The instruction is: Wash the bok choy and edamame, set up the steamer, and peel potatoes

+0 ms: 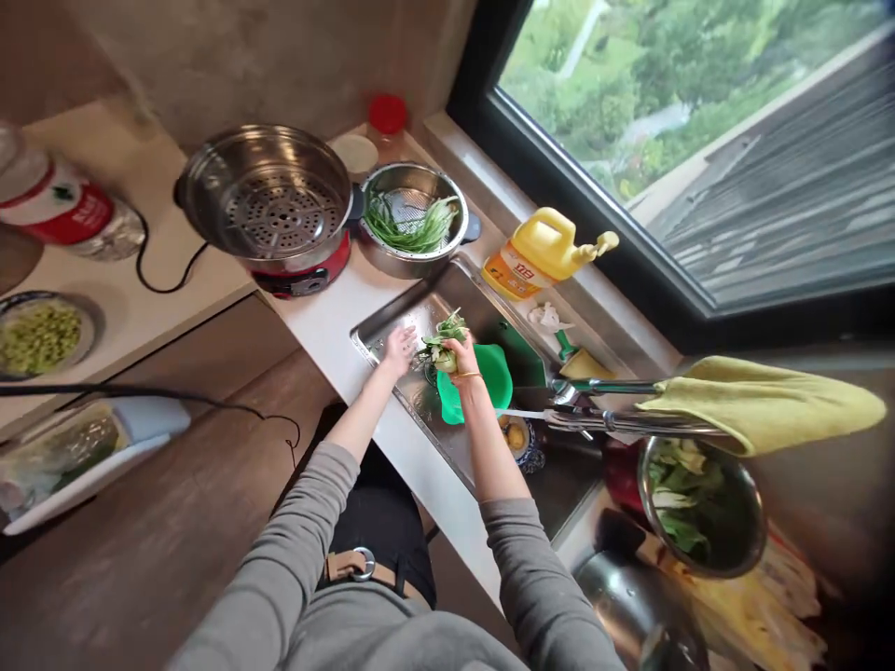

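Gripping a bunch of leafy greens [447, 331], the right hand [460, 358] has its thumb and fingers clamped around the stalks, near the middle of the frame. The bunch looks messy: thin darker green leaves sticking out at the top and left, paler, almost whitish-green stalks lower down by the fingers. It's pretty small in the shot, so I honestly can't tell what veg it is. Left hand [399, 350] is just beside it on the left, nothing in it, fingers stretched out toward the leaves, some of them slightly spread as far as I can make out.

Right under the bunch, and a bit to the right, there's a bright green basin [495, 375] sitting in the steel sink [412, 312]. A blue-patterned bowl [535, 454] with yellowish stuff in it is lower right of that, partly behind the right forearm.

Further out: yellow detergent bottle [535, 256] above and right of the hands, on the window side. Top center has a round strainer [414, 244] with long green stems in it, next to a big steamer [280, 200] at upper left. Over on the right, a yellow cloth [769, 401] hangs above a pot of leaves [751, 522].
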`<action>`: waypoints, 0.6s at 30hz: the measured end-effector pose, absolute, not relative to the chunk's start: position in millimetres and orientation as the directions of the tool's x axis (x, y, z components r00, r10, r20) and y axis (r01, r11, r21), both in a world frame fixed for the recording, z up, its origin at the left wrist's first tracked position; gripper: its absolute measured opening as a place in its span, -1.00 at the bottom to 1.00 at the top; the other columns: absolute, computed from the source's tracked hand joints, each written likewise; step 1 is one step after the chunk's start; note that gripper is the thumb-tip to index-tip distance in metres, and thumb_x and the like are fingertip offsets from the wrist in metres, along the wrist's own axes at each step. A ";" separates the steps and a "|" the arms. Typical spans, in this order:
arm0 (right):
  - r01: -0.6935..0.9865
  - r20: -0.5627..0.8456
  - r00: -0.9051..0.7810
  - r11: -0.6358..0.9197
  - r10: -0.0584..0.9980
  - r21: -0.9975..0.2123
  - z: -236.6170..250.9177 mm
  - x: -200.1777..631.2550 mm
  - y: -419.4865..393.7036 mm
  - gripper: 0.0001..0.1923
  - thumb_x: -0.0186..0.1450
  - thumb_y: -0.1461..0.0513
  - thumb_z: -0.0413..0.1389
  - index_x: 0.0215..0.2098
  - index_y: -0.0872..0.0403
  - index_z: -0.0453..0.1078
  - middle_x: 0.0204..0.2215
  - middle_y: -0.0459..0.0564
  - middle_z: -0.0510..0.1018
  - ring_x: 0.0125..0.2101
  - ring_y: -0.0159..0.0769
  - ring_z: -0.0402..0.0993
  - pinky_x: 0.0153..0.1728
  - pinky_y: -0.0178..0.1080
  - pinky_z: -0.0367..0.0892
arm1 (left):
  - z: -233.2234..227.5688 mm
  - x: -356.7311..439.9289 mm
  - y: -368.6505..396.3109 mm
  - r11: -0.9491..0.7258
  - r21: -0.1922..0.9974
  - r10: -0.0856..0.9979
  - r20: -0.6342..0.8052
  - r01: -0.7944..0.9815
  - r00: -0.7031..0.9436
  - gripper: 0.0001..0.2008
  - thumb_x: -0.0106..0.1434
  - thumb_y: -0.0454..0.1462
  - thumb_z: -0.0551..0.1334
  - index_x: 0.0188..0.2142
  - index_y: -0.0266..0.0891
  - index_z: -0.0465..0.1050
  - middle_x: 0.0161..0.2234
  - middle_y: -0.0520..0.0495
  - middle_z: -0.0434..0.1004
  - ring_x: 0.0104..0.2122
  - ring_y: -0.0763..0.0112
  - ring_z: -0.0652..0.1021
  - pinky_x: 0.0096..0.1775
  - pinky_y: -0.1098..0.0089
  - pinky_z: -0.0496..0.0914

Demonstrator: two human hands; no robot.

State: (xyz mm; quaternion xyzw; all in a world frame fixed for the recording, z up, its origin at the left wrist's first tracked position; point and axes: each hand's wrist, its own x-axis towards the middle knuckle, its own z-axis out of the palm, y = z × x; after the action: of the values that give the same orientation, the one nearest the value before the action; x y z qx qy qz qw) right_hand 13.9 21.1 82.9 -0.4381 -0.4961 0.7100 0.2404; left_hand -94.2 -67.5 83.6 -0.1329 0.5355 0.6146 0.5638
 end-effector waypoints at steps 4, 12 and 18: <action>0.034 -0.347 -0.545 -0.394 0.763 -0.919 112.4 0.3 1.0 -0.59 -0.09 0.25 0.18 -0.29 -0.01 0.15 -0.43 -0.24 0.40 -0.48 -0.44 0.37 -0.42 -0.34 0.37 | 109.3 -83.1 -83.8 -0.127 0.342 0.637 -0.692 -0.931 -0.340 -0.42 0.37 -0.01 -0.15 0.20 -0.30 0.27 0.16 -0.25 0.37 -0.08 0.30 0.53 -0.09 0.32 0.41; 0.145 -0.321 -0.870 -0.428 0.374 -0.892 146.9 -114.9 -144.8 -0.62 -0.08 0.37 0.19 -0.32 -0.05 0.25 -0.44 -0.24 0.49 -0.43 -0.39 0.47 -0.33 -0.29 0.42 | 129.3 -149.2 -243.2 -0.693 0.350 0.398 -0.543 -0.630 -0.740 -0.62 0.31 -0.12 0.05 -0.10 -0.30 0.52 -0.05 -0.20 0.57 -0.09 0.28 0.57 0.02 0.30 0.38; 0.453 -0.521 -0.853 -0.520 -0.017 -0.724 128.7 -221.1 -379.3 -0.68 -0.02 0.42 0.12 -0.35 -0.02 0.24 -0.55 -0.26 0.49 -0.52 -0.40 0.45 -0.43 -0.33 0.41 | 114.7 -213.2 -473.3 -0.832 0.510 -0.121 -0.551 -0.218 -0.826 -0.71 0.30 -0.16 0.07 -0.24 -0.21 0.54 -0.24 -0.07 0.64 -0.10 0.40 0.57 0.00 0.39 0.38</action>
State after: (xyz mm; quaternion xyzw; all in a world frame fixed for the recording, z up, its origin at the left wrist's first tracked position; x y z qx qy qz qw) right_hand -221.1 -379.3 128.7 -0.2320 -0.4694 0.8404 -0.1397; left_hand -213.2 -473.3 114.7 -0.2940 0.2883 0.9109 0.0264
